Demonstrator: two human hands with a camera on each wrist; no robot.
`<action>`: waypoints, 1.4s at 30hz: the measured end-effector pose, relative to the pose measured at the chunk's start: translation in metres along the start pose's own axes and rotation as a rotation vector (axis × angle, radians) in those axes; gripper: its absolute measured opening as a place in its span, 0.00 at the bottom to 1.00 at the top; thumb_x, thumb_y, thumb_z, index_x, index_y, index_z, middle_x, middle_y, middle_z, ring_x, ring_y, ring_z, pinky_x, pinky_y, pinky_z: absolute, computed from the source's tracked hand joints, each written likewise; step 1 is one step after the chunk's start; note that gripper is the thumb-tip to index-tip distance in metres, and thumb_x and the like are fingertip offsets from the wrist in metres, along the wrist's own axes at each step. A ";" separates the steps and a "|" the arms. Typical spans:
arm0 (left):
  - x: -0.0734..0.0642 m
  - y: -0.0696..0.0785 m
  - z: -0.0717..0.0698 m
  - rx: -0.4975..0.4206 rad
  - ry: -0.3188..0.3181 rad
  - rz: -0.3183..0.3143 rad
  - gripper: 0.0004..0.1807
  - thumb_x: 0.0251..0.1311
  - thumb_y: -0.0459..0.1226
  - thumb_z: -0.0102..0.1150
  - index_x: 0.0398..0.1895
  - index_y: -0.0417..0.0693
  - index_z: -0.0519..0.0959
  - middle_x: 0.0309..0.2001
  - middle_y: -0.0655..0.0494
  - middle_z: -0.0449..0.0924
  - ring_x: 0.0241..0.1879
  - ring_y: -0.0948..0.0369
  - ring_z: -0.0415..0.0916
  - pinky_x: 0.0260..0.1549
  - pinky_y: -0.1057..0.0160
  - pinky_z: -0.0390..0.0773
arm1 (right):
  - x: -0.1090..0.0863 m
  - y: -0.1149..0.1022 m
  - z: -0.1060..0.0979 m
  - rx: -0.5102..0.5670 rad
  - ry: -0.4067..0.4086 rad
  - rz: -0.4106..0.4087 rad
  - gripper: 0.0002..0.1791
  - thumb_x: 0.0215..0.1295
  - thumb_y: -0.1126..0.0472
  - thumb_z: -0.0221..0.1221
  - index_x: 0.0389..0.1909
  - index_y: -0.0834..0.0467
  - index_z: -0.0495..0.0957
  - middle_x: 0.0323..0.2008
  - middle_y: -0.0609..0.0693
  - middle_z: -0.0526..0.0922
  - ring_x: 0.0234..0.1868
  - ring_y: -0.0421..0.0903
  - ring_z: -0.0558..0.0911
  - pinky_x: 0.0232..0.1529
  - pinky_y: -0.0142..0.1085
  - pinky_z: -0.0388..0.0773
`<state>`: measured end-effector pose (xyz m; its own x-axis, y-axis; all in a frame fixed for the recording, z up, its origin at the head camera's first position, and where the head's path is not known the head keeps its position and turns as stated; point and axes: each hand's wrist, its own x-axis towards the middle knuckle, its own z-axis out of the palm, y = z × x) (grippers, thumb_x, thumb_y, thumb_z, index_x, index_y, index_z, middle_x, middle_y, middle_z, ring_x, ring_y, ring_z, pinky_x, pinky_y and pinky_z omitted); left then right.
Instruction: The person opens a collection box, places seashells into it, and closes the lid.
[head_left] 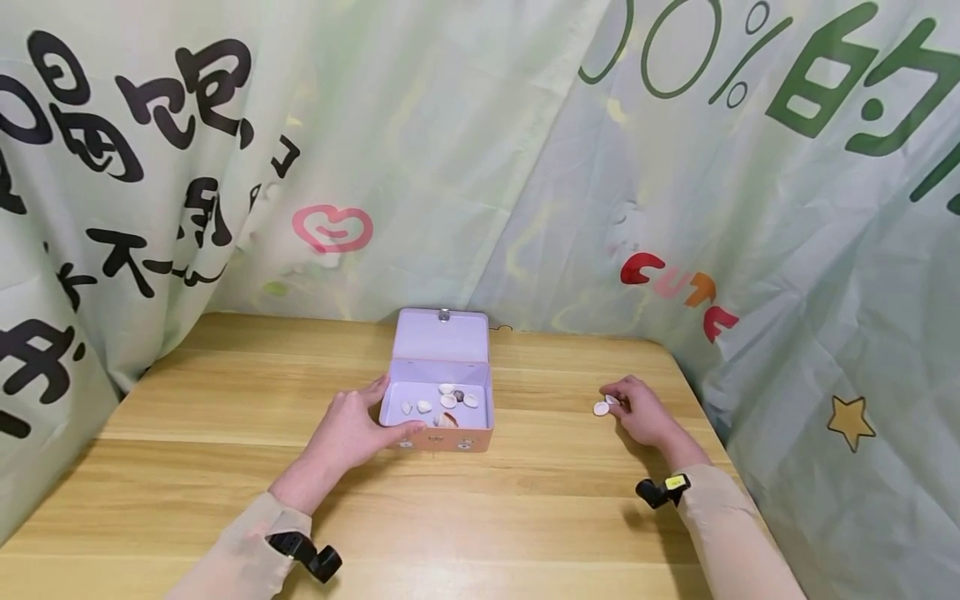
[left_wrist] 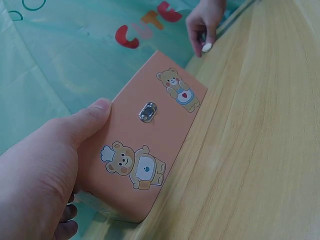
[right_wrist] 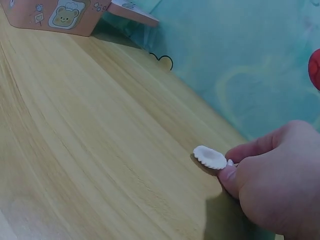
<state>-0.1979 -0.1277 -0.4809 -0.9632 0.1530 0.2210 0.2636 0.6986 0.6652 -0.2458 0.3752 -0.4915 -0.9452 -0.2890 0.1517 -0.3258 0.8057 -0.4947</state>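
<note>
An open tin box (head_left: 438,439) with a lilac inside and a pink-orange outside stands near the back of the table, its lid tipped back. Several small seashells (head_left: 447,401) lie in it. My left hand (head_left: 347,427) holds the box by its left side, thumb along the front wall; two printed bears and a metal clasp (left_wrist: 147,112) show there in the left wrist view. Over at the right, my right hand (head_left: 640,410) pinches a small white shell (right_wrist: 230,162), mostly hidden by the fingers. A ribbed white shell (right_wrist: 210,157) lies on the table right at those fingertips.
The wooden table (head_left: 525,500) has a rounded far right corner beyond my right hand. A printed pale green curtain (head_left: 450,167) hangs close behind the box and along both sides. Each wrist wears a black camera mount (head_left: 303,556).
</note>
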 end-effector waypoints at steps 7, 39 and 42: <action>0.000 0.000 0.000 0.002 0.002 -0.006 0.68 0.41 0.79 0.70 0.74 0.36 0.71 0.71 0.39 0.71 0.11 0.66 0.53 0.16 0.61 0.70 | -0.001 -0.002 0.003 0.017 0.046 0.009 0.08 0.70 0.74 0.64 0.48 0.71 0.83 0.41 0.59 0.80 0.41 0.53 0.77 0.45 0.49 0.76; 0.000 -0.003 0.002 0.007 0.023 0.025 0.66 0.41 0.77 0.72 0.71 0.34 0.73 0.68 0.37 0.73 0.39 0.45 0.85 0.35 0.53 0.83 | 0.050 -0.146 -0.001 0.211 0.007 -0.201 0.17 0.74 0.66 0.66 0.59 0.68 0.83 0.47 0.57 0.88 0.46 0.51 0.86 0.52 0.51 0.83; 0.000 -0.003 0.002 0.011 0.034 0.035 0.66 0.41 0.77 0.72 0.71 0.34 0.73 0.67 0.37 0.74 0.62 0.39 0.78 0.53 0.46 0.82 | 0.054 -0.156 0.006 0.213 0.004 -0.240 0.16 0.73 0.67 0.67 0.58 0.69 0.84 0.48 0.59 0.88 0.45 0.50 0.86 0.52 0.49 0.83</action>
<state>-0.1990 -0.1287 -0.4842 -0.9509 0.1537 0.2688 0.2966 0.7012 0.6484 -0.2461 0.2308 -0.4109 -0.8419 -0.4558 0.2888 -0.5285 0.5883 -0.6120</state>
